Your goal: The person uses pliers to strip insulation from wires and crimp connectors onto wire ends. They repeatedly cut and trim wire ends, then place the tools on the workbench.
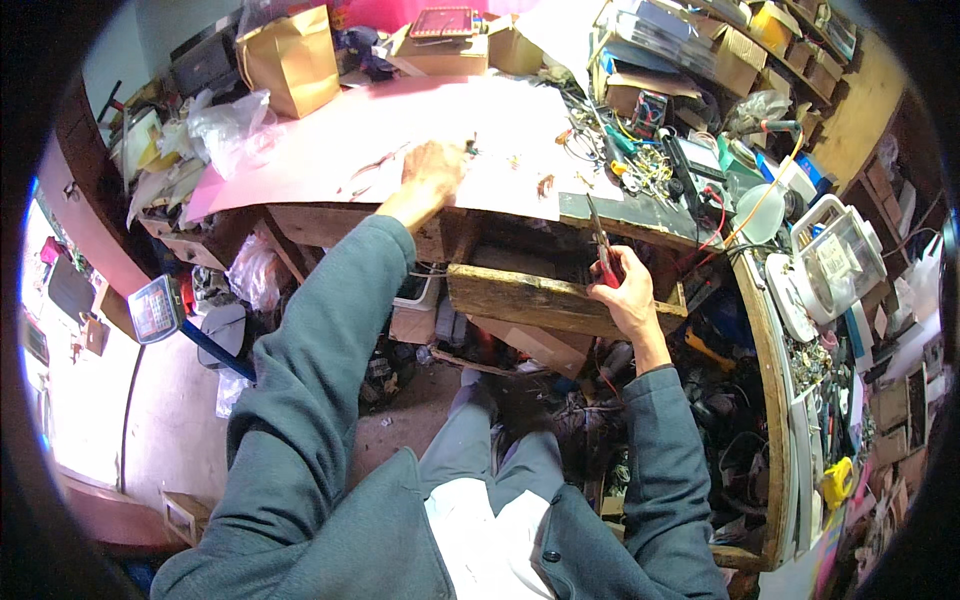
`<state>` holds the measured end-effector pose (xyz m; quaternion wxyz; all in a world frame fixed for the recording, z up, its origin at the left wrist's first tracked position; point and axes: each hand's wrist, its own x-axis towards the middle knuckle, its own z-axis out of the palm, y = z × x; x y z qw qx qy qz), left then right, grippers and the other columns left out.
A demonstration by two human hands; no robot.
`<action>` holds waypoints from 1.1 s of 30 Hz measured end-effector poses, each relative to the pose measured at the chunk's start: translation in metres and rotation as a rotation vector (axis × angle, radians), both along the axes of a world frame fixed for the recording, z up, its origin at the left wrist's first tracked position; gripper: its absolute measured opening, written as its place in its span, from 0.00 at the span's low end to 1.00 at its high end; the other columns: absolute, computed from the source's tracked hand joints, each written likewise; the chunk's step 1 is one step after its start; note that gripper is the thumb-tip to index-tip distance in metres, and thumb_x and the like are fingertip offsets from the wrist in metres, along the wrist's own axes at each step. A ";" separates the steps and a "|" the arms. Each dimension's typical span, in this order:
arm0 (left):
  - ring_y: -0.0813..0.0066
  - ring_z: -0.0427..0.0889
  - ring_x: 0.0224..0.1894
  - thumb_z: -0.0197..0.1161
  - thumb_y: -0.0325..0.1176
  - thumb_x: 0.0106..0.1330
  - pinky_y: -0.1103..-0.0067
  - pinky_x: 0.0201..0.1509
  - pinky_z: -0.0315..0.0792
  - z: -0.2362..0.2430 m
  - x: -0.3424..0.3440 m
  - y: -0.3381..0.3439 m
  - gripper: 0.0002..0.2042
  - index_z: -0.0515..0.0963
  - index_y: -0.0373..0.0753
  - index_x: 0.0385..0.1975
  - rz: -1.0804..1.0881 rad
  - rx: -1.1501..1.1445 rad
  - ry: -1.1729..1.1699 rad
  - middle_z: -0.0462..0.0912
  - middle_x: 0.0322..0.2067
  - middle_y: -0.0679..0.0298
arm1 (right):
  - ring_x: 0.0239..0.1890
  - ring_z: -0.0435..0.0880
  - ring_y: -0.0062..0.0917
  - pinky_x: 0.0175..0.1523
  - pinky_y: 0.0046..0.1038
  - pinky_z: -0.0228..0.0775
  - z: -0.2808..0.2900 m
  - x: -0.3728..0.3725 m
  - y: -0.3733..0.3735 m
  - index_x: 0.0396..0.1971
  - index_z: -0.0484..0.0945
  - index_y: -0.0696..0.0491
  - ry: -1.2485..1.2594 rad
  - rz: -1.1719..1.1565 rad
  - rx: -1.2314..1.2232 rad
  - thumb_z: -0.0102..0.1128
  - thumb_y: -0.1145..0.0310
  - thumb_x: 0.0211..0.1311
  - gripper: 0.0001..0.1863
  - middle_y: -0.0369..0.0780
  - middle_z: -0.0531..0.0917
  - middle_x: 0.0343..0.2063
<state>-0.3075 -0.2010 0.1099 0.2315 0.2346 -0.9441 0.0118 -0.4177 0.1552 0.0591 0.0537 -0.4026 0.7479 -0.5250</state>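
Note:
My left hand (435,172) is over the pale pink sheet (330,140) on the workbench, its fingers drawn together. A small dark piece shows at its fingertips, too small to name. Thin reddish wires (368,172) lie on the sheet just left of that hand. Above the front of a pulled-out wooden drawer (530,298), my right hand (630,295) grips a red-handled tool (603,250) with a long slim metal end pointing up and away. Its exact kind is hard to make out. Some small bits (545,184) lie on the sheet between the hands.
A brown paper bag (290,62) and clear plastic bags (232,130) stand at the back left. Tangled wires (650,170) and parts crowd the bench's right. Clear plastic containers (840,255) and a yellow tape measure (838,482) sit farther right. A blue-posted stand (215,345) is at left.

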 end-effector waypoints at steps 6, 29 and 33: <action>0.49 0.87 0.30 0.58 0.40 0.71 0.59 0.34 0.79 -0.010 0.001 -0.019 0.12 0.83 0.39 0.40 0.066 0.085 0.027 0.85 0.28 0.46 | 0.41 0.84 0.24 0.54 0.27 0.74 -0.003 -0.003 -0.001 0.48 0.76 0.57 0.022 -0.052 0.045 0.72 0.71 0.44 0.27 0.39 0.85 0.37; 0.51 0.87 0.34 0.62 0.39 0.62 0.63 0.39 0.80 0.027 0.026 0.081 0.13 0.84 0.43 0.43 -0.302 0.237 0.230 0.85 0.32 0.48 | 0.38 0.81 0.26 0.51 0.28 0.73 -0.011 -0.005 0.000 0.48 0.76 0.56 0.085 -0.057 0.061 0.71 0.70 0.43 0.27 0.38 0.83 0.35; 0.67 0.86 0.34 0.65 0.35 0.61 0.71 0.42 0.78 0.018 0.061 0.067 0.11 0.85 0.40 0.41 -0.354 0.596 0.361 0.87 0.31 0.57 | 0.38 0.81 0.24 0.50 0.26 0.73 -0.007 -0.008 0.000 0.47 0.76 0.58 0.099 -0.033 0.062 0.71 0.72 0.43 0.26 0.37 0.82 0.34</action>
